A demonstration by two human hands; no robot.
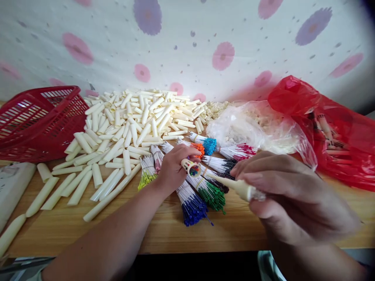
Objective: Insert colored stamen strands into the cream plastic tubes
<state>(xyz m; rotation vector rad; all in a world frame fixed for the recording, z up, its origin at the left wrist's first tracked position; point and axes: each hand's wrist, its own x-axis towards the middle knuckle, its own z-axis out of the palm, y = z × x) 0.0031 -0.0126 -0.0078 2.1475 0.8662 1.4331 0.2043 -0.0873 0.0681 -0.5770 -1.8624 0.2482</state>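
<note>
My left hand (173,166) is closed around a cream multicolour pen barrel (186,164). Its slotted end faces me and shows several coloured tips inside. Close on the right, my right hand (295,195) pinches a cream tapered pen part (240,188) between thumb and fingers. The narrow point of this part aims left at the barrel, with a small gap between them, and a clear piece (258,194) sits at its wide end. Below the hands lie banded bundles of pen refills, including blue (191,207), green (212,195), orange (198,148) and yellow (146,175) ones.
A big heap of cream tubes (137,117) covers the table's left and back. Red basket (66,128) stands at left. Clear plastic bag (249,125) with small parts and red bag (345,132) with pen parts lie at right. Flowered sheet (187,47) hangs behind.
</note>
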